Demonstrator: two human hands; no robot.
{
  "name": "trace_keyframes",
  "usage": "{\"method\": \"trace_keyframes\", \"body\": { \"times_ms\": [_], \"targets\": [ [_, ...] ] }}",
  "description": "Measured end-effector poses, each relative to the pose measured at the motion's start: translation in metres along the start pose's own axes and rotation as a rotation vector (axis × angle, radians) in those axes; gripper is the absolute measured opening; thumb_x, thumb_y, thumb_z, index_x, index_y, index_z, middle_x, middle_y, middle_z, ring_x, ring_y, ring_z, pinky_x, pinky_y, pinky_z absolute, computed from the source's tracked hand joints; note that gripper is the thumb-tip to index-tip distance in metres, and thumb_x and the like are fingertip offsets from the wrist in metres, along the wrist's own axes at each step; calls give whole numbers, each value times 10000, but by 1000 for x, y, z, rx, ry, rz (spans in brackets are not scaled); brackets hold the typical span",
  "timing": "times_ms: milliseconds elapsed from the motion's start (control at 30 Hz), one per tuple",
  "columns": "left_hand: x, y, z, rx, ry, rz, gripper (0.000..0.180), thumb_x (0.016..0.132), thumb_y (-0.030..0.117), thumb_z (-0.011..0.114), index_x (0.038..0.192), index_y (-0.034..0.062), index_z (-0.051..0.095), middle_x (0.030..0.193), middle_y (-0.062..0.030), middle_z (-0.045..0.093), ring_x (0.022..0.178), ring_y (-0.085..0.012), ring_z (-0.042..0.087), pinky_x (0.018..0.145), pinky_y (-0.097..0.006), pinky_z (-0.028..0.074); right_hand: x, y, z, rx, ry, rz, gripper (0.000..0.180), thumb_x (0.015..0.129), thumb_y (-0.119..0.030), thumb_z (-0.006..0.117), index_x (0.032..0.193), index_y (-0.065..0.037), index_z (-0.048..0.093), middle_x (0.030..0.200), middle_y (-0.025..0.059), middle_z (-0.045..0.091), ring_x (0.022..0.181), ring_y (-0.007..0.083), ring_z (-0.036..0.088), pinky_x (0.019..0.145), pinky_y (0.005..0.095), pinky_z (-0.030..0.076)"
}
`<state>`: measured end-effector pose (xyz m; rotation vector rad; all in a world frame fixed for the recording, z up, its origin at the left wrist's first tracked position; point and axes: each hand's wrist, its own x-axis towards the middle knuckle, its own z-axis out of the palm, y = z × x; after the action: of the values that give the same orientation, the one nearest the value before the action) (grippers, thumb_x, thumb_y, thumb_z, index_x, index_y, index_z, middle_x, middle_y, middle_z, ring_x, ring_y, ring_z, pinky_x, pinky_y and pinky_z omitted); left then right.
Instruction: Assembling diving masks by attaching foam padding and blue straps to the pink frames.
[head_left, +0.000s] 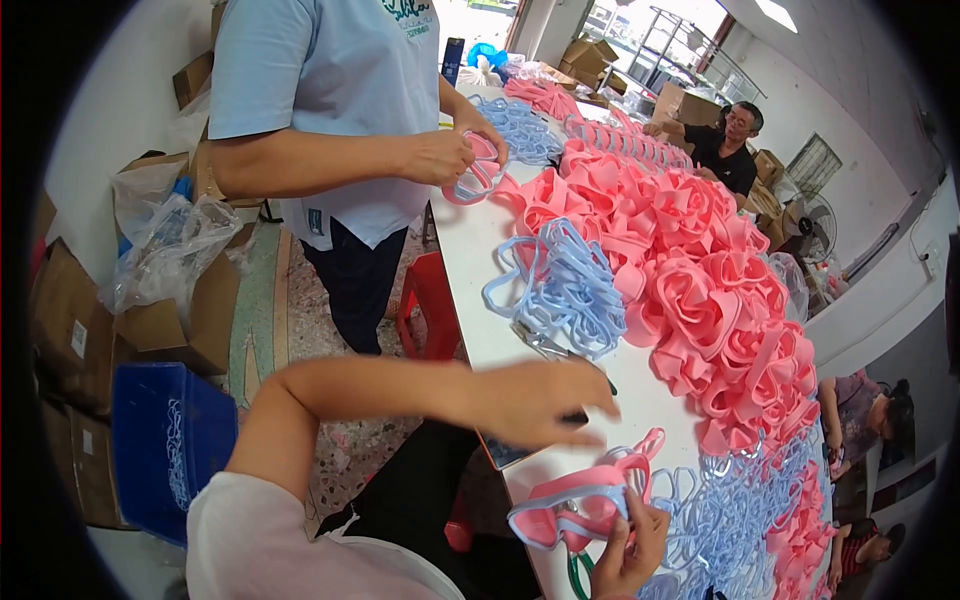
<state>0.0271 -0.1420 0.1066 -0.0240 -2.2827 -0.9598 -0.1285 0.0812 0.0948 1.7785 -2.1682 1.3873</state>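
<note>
- Table [640, 400]: white top, running from the near edge toward the far end of the room; pink strips [700, 300] are covering much of it in a loose heap.
- Blue straps [565, 290] are lying in a bundle left of the heap; more straps are spreading near the right hand and at the far end.
- Room: cartons [190, 325] and a clear bag [165, 255] are standing along the left wall; a blue bin [165, 440] is sitting before them, straps hanging inside; a fan [817, 228] is standing far right.
- Co-worker [335, 85] in a light blue shirt is standing across the corner, both hands handling a pink-and-blue piece; other people are sitting at the far end and right edge.
- Red stool [430, 300] is standing beside the table, below the co-worker's side.
- Right hand [632, 545] is pinching the mask [575, 505], pink with blue edging, between thumb and fingers, above the near table edge; a green handle [579, 573] is showing just below.
- Left hand [540, 400] is blurring over the table, partly hiding a dark flat device [510, 452]; cannot tell whether its fingers are grasping anything.
</note>
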Motion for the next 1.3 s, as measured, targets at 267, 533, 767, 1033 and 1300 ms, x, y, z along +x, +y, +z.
{"method": "trace_keyframes", "body": {
  "times_ms": [267, 533, 767, 1033, 1300],
  "targets": [
    [-5, 10, 64, -172, -47, -174, 414, 866, 243, 692, 1206, 27, 595, 967, -100, 540, 839, -201, 581, 735, -307, 488, 14, 17, 7, 269, 67, 126, 161, 810, 20, 649, 949, 4, 571, 813, 68, 534, 689, 139, 494, 647, 255, 419],
    [-6, 11, 87, -315, -61, -243, 360, 864, 135, 684, 1207, 55, 613, 899, -50, 479, 742, -125, 491, 651, -254, 426, 6, 31, -2, 246, 19, 93, 271, 800, -50, 724, 1017, -5, 569, 847, 67, 546, 687, 144, 512, 634, 265, 435],
    [-22, 25, 104, -138, 80, -110, 355, 878, 152, 673, 1196, 17, 591, 904, -88, 498, 733, -170, 513, 629, -278, 434, -14, 25, -14, 162, -89, 72, 241, 824, -58, 693, 1051, -3, 635, 865, 93, 568, 762, 194, 550, 662, 283, 455],
    [-9, 30, 91, -169, -153, -209, 386, 865, 222, 690, 1178, 22, 585, 1016, -124, 507, 745, -218, 551, 655, -290, 478, -15, 28, -19, 211, -105, 47, 191, 825, -58, 694, 998, 10, 653, 877, 94, 586, 770, 193, 554, 668, 279, 461],
    [-10, 29, 91, -173, -253, -110, 382, 874, 222, 666, 1179, 32, 537, 1046, -144, 524, 810, -277, 602, 635, -337, 516, -16, 34, -22, 349, -217, 91, 196, 794, -58, 717, 965, 7, 649, 871, 92, 597, 756, 196, 550, 648, 318, 445]
  ]
}}
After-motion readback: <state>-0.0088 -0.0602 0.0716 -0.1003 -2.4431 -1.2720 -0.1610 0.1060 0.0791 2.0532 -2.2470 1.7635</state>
